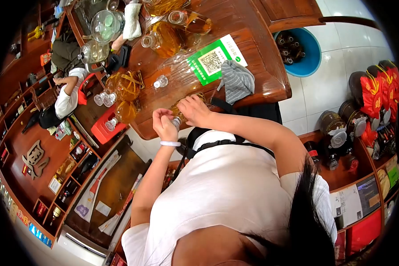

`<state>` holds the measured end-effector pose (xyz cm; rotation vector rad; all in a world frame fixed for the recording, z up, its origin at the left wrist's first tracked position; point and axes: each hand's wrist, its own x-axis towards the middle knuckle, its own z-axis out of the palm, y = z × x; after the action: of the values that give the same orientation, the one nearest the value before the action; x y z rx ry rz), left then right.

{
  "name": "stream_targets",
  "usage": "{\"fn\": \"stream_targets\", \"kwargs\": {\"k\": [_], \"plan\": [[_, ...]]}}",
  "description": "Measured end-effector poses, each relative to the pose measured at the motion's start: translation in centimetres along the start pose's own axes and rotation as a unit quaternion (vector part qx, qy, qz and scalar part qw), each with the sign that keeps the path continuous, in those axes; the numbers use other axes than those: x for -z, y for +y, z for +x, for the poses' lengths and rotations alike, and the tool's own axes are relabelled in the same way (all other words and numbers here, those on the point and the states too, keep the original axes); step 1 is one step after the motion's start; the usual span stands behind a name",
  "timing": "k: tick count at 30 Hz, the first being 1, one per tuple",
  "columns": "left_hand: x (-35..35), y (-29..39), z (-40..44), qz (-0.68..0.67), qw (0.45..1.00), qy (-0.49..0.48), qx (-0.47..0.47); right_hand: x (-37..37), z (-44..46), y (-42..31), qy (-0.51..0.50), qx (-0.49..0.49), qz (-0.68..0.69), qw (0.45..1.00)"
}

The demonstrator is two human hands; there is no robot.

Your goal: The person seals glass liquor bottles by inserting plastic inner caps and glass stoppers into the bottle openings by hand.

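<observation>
Closest of all, your dark hair hangs down at the right, over your white shirt, and here's the work, straight ahead at the table's near edge! Your right hand has its fingers bent and closed over the body of an amber bottle, most of it hidden under them. Your left hand, pale bracelet at the wrist, is curled in with barely a gap between its fingertips, right beside the bottle's clear neck; whether they have hold of it I can't tell. Good handling here, I'd judge, means the right fingers firm on the body, the left working only at the neck, the glass kept well in over the table and no sideways force. Look just beyond those fingers: a clear stopper, easily knocked by a stray knuckle. Past the right fingertips, a striped grey cloth overlaps a green card; off to the fingers' left, rounded amber bottles crowd close, so mind that elbow. Farther out, a blue basin sits right of the fingers, another person far left.
</observation>
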<state>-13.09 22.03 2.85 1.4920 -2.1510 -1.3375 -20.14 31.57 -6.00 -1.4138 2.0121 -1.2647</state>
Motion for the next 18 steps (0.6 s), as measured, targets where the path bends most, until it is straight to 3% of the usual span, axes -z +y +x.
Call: {"fn": "stream_targets", "kwargs": {"k": [2,6,8,9,12,13,18], "plan": [[-0.2,-0.7,0.8,-0.049,0.999,0.012,0.002,0.4,0.3,-0.5,-0.081,-0.049,0.001,0.996],[-0.1,0.7,2.8,-0.048,0.998,-0.037,0.037,0.1,1.3,0.7,-0.040,-0.023,0.003,0.999],[0.0,3.0,4.2,-0.092,0.985,-0.113,0.090,0.5,2.4,1.3,-0.037,-0.026,0.024,0.999],[0.7,2.0,6.1,-0.161,0.959,-0.171,0.160,1.4,2.9,1.3,-0.068,-0.081,0.043,0.993],[1.0,5.7,4.9,-0.237,0.938,-0.219,0.127,4.9,3.8,1.4,-0.096,-0.164,0.070,0.979],[1.4,6.2,4.6,-0.225,0.933,-0.264,0.093,6.6,4.1,0.9,-0.116,-0.165,0.072,0.977],[1.9,8.7,2.7,-0.264,0.922,-0.283,-0.030,13.5,5.2,-1.6,-0.167,-0.150,0.045,0.974]]}}
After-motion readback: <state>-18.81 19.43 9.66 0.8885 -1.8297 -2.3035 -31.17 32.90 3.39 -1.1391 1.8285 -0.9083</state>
